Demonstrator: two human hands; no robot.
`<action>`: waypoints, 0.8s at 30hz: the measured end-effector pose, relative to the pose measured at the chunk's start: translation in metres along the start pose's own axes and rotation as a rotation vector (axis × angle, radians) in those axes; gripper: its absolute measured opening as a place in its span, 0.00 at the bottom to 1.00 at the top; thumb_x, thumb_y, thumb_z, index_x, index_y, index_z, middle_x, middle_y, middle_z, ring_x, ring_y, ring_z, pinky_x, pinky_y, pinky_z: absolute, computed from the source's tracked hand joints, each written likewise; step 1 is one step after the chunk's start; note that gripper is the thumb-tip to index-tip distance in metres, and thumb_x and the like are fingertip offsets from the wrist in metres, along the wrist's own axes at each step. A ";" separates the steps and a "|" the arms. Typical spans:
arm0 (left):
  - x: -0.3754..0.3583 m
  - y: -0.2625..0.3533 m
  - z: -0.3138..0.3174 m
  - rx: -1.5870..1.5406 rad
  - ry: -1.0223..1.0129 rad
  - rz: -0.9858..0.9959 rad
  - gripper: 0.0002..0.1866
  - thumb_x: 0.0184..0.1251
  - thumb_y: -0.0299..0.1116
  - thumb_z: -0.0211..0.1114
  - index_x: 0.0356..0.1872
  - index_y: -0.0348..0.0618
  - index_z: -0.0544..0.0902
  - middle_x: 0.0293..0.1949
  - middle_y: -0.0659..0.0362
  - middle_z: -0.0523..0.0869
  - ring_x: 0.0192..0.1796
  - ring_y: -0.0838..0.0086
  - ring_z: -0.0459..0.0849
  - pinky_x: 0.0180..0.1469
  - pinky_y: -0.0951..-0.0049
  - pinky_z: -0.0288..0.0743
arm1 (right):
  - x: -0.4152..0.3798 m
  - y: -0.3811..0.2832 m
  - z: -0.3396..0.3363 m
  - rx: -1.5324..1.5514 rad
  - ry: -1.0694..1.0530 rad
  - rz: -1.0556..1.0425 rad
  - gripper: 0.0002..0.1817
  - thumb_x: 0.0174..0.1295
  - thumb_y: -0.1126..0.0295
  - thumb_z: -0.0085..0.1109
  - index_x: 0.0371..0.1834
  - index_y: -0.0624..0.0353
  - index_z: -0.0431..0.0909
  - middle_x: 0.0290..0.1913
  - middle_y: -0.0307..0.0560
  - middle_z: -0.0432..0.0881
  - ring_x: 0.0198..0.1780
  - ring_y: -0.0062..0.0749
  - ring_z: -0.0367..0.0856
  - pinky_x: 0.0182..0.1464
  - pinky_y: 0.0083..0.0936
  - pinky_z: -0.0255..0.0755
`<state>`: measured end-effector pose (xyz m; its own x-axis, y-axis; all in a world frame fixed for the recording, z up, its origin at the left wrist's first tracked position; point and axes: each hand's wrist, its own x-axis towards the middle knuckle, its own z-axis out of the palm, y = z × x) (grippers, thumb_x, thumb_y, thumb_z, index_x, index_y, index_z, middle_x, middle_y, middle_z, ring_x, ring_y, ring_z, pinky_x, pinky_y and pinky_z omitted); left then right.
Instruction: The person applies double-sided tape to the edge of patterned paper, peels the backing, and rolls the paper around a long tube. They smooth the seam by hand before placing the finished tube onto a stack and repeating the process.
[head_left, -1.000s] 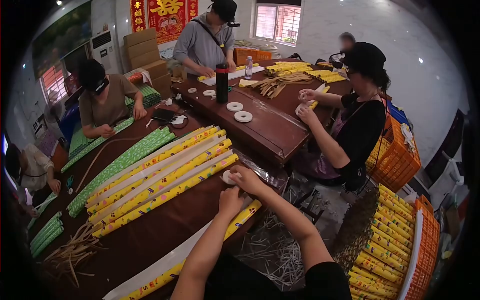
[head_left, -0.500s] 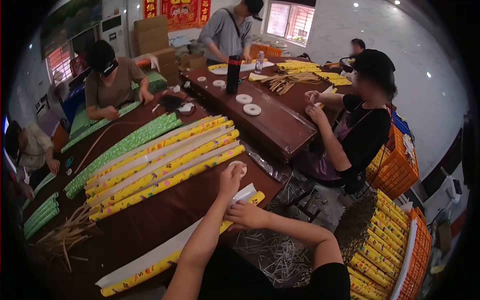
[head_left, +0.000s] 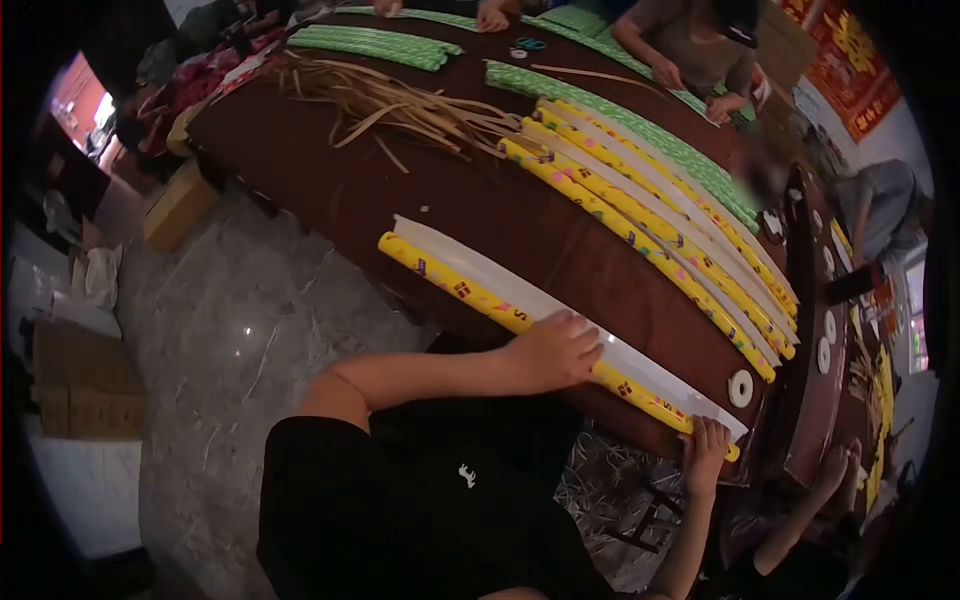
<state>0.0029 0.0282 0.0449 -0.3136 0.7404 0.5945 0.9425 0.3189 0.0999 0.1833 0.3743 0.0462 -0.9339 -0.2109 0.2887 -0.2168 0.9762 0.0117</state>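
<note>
A long yellow patterned paper roll (head_left: 470,292) lies along the table's near edge, a strip of its white underside (head_left: 650,372) unrolled along the far side. My left hand (head_left: 555,350) is closed over the middle of this roll, fingers curled across onto the white strip. Close to the roll's right end, my right hand (head_left: 708,452) grips it with the fingers over the top and the thumb side hidden. A white tape roll (head_left: 740,388) rests on the table just beyond my right hand, touched by neither hand.
Several yellow rolls (head_left: 640,240) lie across the brown table (head_left: 300,210), with green rolls (head_left: 620,140) behind them. Tan strips (head_left: 400,105) are heaped at the far left. Co-workers' hands (head_left: 725,105) work at the far side. Paper scraps (head_left: 610,470) litter the floor; a cardboard box (head_left: 180,205) stands left.
My view has swung left and tilted. The tape roll has left my left hand and lies on the table. My left hand has moved to the roll's middle, my right to its right end.
</note>
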 end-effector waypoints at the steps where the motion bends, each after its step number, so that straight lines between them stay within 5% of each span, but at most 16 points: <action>1: -0.014 -0.019 -0.010 0.092 0.034 -0.051 0.20 0.56 0.47 0.68 0.41 0.41 0.82 0.40 0.56 0.79 0.46 0.64 0.77 0.50 0.63 0.72 | -0.001 0.000 0.001 -0.013 -0.003 0.008 0.23 0.58 0.63 0.65 0.54 0.61 0.74 0.48 0.52 0.78 0.50 0.50 0.75 0.53 0.44 0.66; 7: -0.083 -0.083 -0.042 0.261 0.074 -0.321 0.13 0.58 0.43 0.68 0.32 0.44 0.80 0.35 0.60 0.78 0.43 0.66 0.76 0.50 0.65 0.70 | -0.007 0.003 0.008 -0.045 -0.044 0.043 0.20 0.63 0.62 0.60 0.55 0.61 0.73 0.50 0.53 0.77 0.53 0.51 0.74 0.57 0.45 0.64; 15: -0.103 -0.094 -0.027 0.203 0.117 -0.358 0.11 0.60 0.41 0.67 0.32 0.47 0.77 0.34 0.62 0.77 0.41 0.69 0.75 0.47 0.66 0.67 | 0.004 -0.021 -0.011 -0.195 -0.154 0.124 0.22 0.66 0.61 0.57 0.59 0.62 0.72 0.54 0.57 0.76 0.57 0.54 0.72 0.62 0.49 0.62; 20: -0.104 -0.093 -0.029 0.144 0.094 -0.402 0.13 0.59 0.42 0.69 0.33 0.46 0.76 0.36 0.60 0.76 0.43 0.67 0.75 0.49 0.66 0.67 | 0.131 -0.118 0.007 0.147 0.227 0.254 0.18 0.63 0.72 0.61 0.56 0.62 0.76 0.53 0.57 0.77 0.57 0.53 0.74 0.60 0.44 0.66; 24: -0.107 -0.089 -0.031 0.103 0.137 -0.413 0.14 0.60 0.43 0.66 0.35 0.43 0.78 0.42 0.57 0.77 0.46 0.66 0.77 0.52 0.66 0.67 | 0.279 -0.215 0.036 0.591 0.158 -0.100 0.13 0.61 0.72 0.64 0.48 0.64 0.79 0.48 0.55 0.80 0.51 0.49 0.78 0.52 0.38 0.72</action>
<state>-0.0439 -0.0973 -0.0030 -0.6366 0.4557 0.6221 0.7227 0.6341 0.2749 -0.0408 0.1037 0.0893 -0.8571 -0.2455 0.4529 -0.4645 0.7485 -0.4733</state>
